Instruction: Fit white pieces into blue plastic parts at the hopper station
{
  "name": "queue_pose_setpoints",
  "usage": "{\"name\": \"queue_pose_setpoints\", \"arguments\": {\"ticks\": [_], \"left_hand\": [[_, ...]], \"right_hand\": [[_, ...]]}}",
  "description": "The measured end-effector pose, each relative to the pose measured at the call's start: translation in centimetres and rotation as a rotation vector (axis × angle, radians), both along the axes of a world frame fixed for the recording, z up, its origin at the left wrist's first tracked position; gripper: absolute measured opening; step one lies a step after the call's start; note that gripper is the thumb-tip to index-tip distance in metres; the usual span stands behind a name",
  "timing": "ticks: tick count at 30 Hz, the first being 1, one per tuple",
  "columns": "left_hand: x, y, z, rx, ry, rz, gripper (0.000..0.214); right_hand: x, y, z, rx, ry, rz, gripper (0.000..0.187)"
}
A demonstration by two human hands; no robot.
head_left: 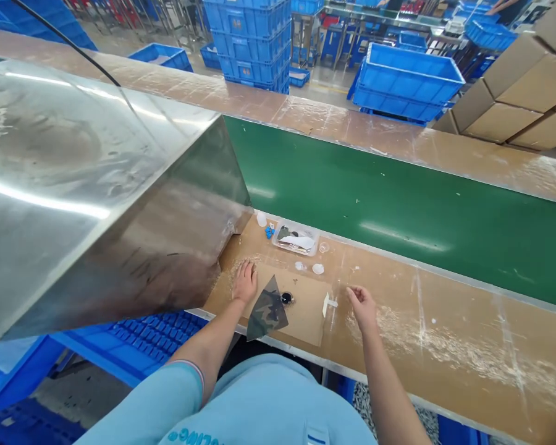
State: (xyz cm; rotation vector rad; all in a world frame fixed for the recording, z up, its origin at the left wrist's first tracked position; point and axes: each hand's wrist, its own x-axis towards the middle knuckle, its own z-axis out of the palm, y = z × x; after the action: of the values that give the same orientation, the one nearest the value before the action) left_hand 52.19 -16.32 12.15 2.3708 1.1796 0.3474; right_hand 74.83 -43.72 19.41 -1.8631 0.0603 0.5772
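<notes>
My left hand [244, 281] lies flat on the brown workbench [445, 334], fingers stretched out, just left of a camouflage-patterned fabric piece [267, 309]. A small black round part [286, 298] sits at the fabric's right edge. My right hand [362, 304] rests on the bench with its fingers curled in; nothing shows in it. A small white piece [328, 303] lies between that hand and the fabric.
A clear tray [296, 239] with small items, a white bottle [261, 219], blue bits [269, 232] and white caps [318, 269] stand by the green conveyor belt [398, 210]. A large steel hood [88, 185] looms at left. Blue crates [405, 80] and cardboard boxes [519, 93] stand beyond.
</notes>
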Motion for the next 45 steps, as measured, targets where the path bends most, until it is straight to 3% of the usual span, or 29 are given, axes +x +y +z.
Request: {"name": "queue_pose_setpoints", "arguments": {"ticks": [5,12,19,24,32,39,45], "left_hand": [[-0.4,0.0,-1.6,0.118,-0.040,-0.017,0.040],[-0.9,-0.2,-2.0,0.184,-0.048,-0.030,0.041],[-0.8,-0.5,-1.8,0.197,-0.039,-0.021,0.041],[-0.8,-0.5,-1.6,0.195,-0.032,-0.019,0.041],[-0.6,-0.4,-1.3,0.147,-0.037,-0.015,0.041],[-0.4,-0.2,-1.7,0.114,-0.076,-0.009,0.040],[0.1,0.2,-1.5,0.042,-0.136,-0.052,0.038]], "right_hand": [[3.9,5.2,-2.4,0.018,-0.079,0.075,0.066],[6.2,9.8,-5.2,-0.003,-0.196,0.237,0.064],[6.8,11.3,-5.4,-0.120,-0.369,0.338,0.054],[6.7,11.2,-5.4,-0.091,-0.354,0.314,0.050],[5.5,7.8,-2.8,-0.023,-0.352,0.233,0.047],[2.0,3.2,0.6,-0.129,-0.695,0.307,0.038],[-2.5,2.1,3.9,-0.217,-0.889,0.414,0.034]]}}
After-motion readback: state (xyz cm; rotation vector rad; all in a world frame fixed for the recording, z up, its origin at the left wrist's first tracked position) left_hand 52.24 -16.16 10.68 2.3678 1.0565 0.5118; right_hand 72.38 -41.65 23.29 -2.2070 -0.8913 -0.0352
